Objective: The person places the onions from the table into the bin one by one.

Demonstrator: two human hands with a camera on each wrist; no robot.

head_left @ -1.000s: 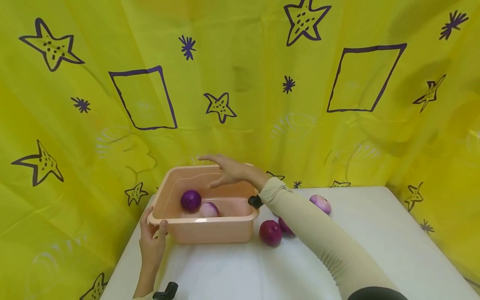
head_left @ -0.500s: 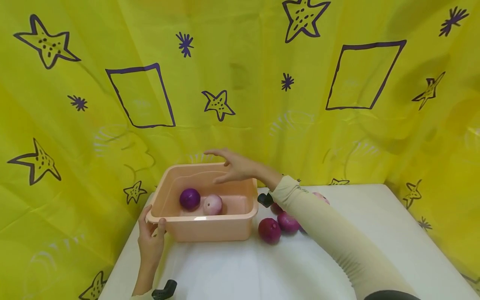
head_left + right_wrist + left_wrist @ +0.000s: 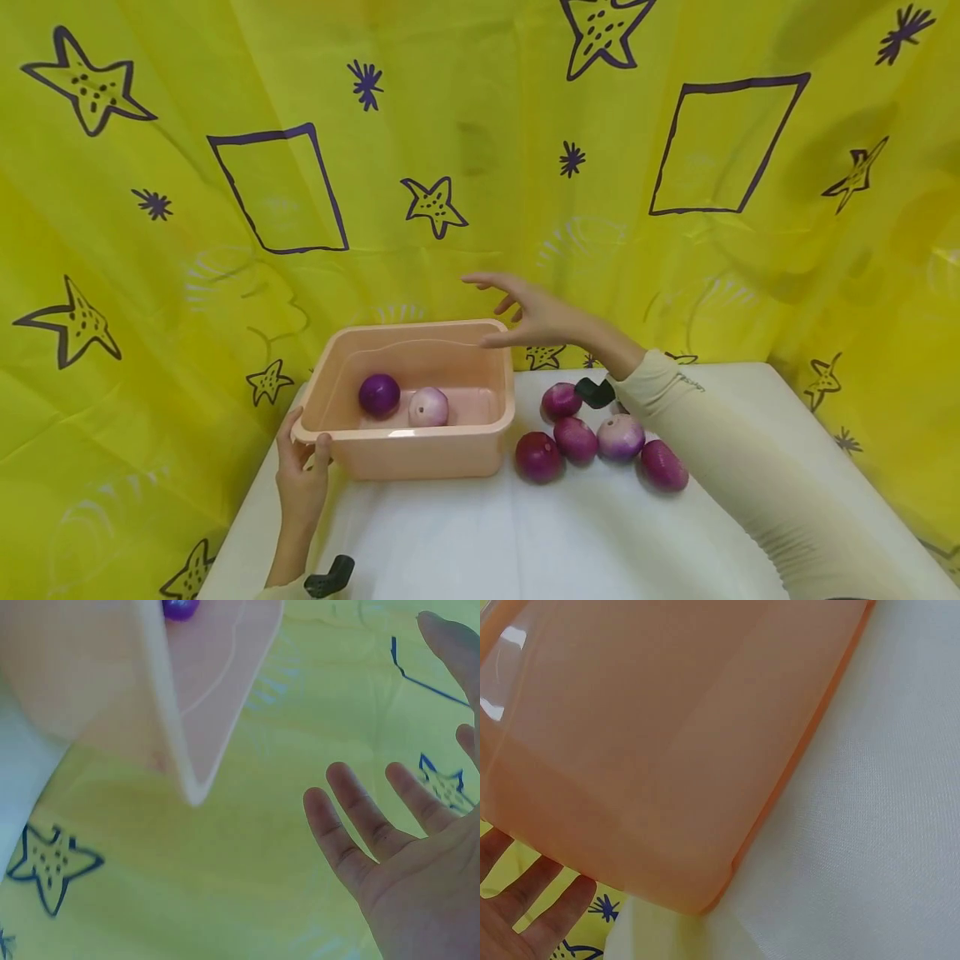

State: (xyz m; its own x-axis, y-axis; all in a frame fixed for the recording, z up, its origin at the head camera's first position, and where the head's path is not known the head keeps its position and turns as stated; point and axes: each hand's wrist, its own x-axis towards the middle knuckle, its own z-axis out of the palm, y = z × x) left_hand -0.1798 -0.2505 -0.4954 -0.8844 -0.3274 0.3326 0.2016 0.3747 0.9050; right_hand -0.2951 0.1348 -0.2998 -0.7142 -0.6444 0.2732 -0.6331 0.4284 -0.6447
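My left hand [image 3: 302, 492] holds the front left corner of a peach plastic tub [image 3: 420, 458], its thumb at the front rim. Several of its fingers [image 3: 562, 911] show beside the tub's wall in the left wrist view. Inside the tub lie a dark purple onion [image 3: 379, 396] and a paler onion [image 3: 429, 407], side by side. My right hand [image 3: 536, 314] is raised above the tub's far right corner, fingers spread and nothing in it. Its bare palm [image 3: 435, 900] shows in the right wrist view, apart from the tub.
Right of the tub, several red onions sit on the white table, among them a dark one [image 3: 539, 457], a pale one [image 3: 620, 437] and one farther right [image 3: 664, 466]. A yellow curtain [image 3: 495, 100] with drawn stars hangs behind and at both sides.
My right hand has moved right and up from over the tub, uncovering more onions on the table. The paler onion in the tub has rolled slightly. My left hand stays at the corner.
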